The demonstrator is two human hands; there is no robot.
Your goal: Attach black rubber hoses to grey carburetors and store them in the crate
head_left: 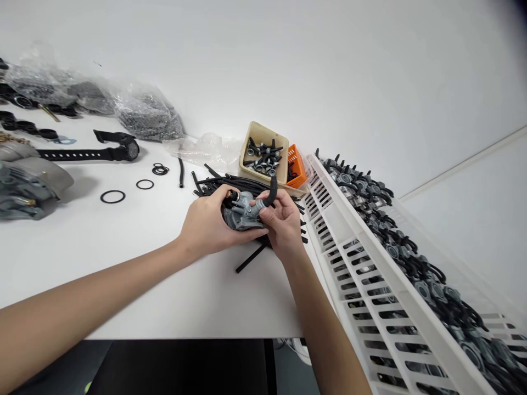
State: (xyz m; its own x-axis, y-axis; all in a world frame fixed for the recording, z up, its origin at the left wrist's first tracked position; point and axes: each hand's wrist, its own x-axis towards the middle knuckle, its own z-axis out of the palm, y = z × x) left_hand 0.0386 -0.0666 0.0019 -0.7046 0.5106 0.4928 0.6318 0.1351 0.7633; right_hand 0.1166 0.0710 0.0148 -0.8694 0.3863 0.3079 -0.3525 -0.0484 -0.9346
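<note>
A grey metal carburetor is held above the table, with my left hand wrapped round its body from the left. My right hand pinches the cap on its right side. From that cap a bent black rubber boot points upward. My right fingers partly cover the cap, so how it is seated cannot be made out. Under and behind both hands lies a pile of black rubber hoses. One hose sticks out toward the table's front edge.
A cream bin of caps with black boots stands behind, beside an orange basket. A white slotted crate full of carburetors runs along the right. Leftward lie black O-rings, a wristwatch, plastic bags and more carburetors.
</note>
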